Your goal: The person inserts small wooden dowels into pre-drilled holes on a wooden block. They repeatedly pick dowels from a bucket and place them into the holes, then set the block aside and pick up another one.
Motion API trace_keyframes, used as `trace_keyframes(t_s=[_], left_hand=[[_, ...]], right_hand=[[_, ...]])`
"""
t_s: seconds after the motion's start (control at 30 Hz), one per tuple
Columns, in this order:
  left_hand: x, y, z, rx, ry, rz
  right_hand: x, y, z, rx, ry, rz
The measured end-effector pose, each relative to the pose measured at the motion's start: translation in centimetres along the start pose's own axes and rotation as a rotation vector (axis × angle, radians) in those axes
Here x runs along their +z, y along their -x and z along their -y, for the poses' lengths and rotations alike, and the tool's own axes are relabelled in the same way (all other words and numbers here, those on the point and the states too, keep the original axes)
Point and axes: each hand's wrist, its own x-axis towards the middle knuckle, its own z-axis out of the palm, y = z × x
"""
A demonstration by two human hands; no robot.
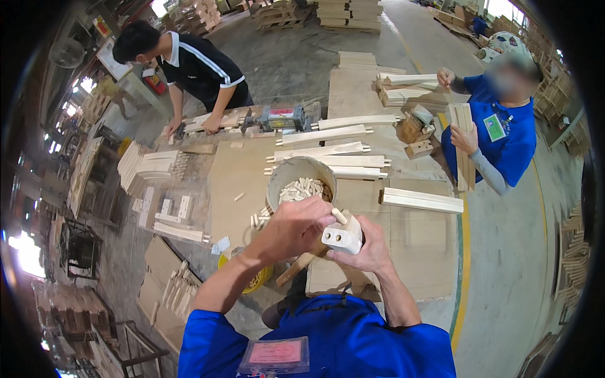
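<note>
Lower part of the white wooden block (343,238) behind right-hand fingers (353,255); dowel tip under left hand (296,228).

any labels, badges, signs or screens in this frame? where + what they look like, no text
Pink card in a clear sleeve: on the wearer's blue shirt, bottom edge; rectangular.
Green badge: chest of the co-worker in blue, right; rectangular, white border.
Red label: on the grey machine at the bench's far side; small strip.
Framed board: upper left, behind the person in black; pale, tilted.
No screens visible.
</note>
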Motion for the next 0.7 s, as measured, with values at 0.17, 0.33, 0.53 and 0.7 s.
trace_keyframes(t_s=[0.17,0.33,0.53,0.7], left_hand=[[0.9,-0.3,2.0,-0.057,0.254,0.011],[0.6,-3.2,4.3,-0.017,0.285,0.202],[3.4,-6.4,15.2,-0.382,0.396,0.407],[12.4,-0.7,23.6,-0.333,-0.179,0.950]], right_hand=[[0.0,-0.3,-0.4,0.074,-0.090,0.069],[-1.6,-1.4,-1.2,0.127,-0.089,0.110],[-3.5,-2.8,-1.9,0.318,-0.141,0.013],[-4.2,-2.0,-3.5,0.326,-0.067,-0.008]])
